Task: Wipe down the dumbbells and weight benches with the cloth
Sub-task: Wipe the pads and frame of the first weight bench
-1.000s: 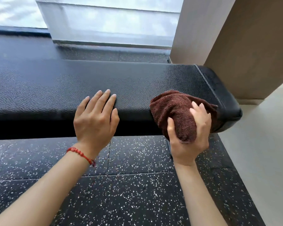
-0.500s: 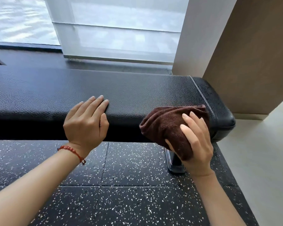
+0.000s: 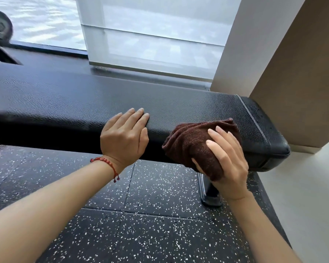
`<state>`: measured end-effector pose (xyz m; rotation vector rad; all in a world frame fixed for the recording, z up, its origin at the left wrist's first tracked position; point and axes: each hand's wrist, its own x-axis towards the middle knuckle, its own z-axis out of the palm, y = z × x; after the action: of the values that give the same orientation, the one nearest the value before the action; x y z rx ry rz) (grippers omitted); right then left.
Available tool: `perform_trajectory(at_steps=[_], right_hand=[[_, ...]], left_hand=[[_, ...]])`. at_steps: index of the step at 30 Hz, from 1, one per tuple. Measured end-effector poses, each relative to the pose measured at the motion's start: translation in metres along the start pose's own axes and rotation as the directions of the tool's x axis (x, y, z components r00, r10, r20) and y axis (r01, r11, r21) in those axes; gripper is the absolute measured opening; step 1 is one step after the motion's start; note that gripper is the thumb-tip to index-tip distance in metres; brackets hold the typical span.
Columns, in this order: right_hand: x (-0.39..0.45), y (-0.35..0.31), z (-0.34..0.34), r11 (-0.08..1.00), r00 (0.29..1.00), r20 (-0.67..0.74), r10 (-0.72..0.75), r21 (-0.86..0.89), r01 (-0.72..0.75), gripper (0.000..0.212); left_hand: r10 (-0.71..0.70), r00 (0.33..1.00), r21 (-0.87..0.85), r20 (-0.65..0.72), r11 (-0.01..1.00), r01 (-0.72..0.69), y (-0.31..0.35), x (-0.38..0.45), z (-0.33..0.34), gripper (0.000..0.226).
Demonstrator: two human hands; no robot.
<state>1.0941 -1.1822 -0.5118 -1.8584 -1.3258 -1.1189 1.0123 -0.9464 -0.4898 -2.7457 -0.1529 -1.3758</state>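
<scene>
Wiping the near edge of the weight bench [image 3: 160, 103] is the step in hand, and doing it well looks like a matter of pressure and coverage. The right hand [image 3: 226, 160] grasps a bunched brown cloth [image 3: 192, 143], thumb tucked under the wad and fingers [image 3: 217, 135] spread over its top, pressing it against the rounded front edge of the black textured pad. The left hand [image 3: 124, 137] grips nothing; it lies flat and relaxed on the pad just to the left of the cloth, fingertips on the top surface and palm over the front edge, apparently bracing the body. A red bead bracelet [image 3: 106, 162] sits at that wrist. The stitched end of the pad [image 3: 262, 126] lies just beyond the right hand, towards the wall. The pebbled grain would likely trap grime, so firm, overlapping strokes probably serve better than a light pass, and the cloth should roll over the curved edge and down the side face below the hand. Unfolding the wad somewhat would give a broader contact patch. The bench's foot [image 3: 211, 196] on the speckled rubber floor [image 3: 141, 224] stands directly under the right wrist. No dumbbell is clearly identifiable here.
</scene>
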Motion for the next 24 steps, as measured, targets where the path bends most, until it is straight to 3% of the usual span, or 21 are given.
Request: perform_trajectory(at_steps=[6,11,13,18,24], right_hand=[[-0.002,-0.004,-0.009,0.999,0.999,0.022,0.037,0.002,-0.037,0.065],[0.009,-0.021,0.001,1.0,1.0,0.013,0.016,-0.006,-0.016,0.044],[0.02,-0.031,0.012,1.0,1.0,0.028,-0.008,0.01,0.008,0.046],[0.045,-0.065,0.059,0.991,0.991,0.04,-0.129,0.028,0.128,0.049],[0.031,-0.055,0.053,0.986,0.983,0.095,-0.159,-0.033,0.163,0.044]], left_hand=[[0.001,1.0,-0.032,0.025,0.999,0.0,-0.002,0.0,-0.005,0.037],[0.126,0.991,-0.115,0.05,0.986,-0.119,-0.027,-0.003,-0.024,0.035],[0.086,0.994,-0.082,0.067,0.993,-0.08,-0.055,-0.008,-0.034,0.036],[-0.174,0.98,-0.018,0.099,0.984,0.176,-0.139,-0.019,-0.047,0.046],[-0.122,0.992,-0.013,-0.02,0.993,0.121,-0.15,-0.028,-0.037,0.041]])
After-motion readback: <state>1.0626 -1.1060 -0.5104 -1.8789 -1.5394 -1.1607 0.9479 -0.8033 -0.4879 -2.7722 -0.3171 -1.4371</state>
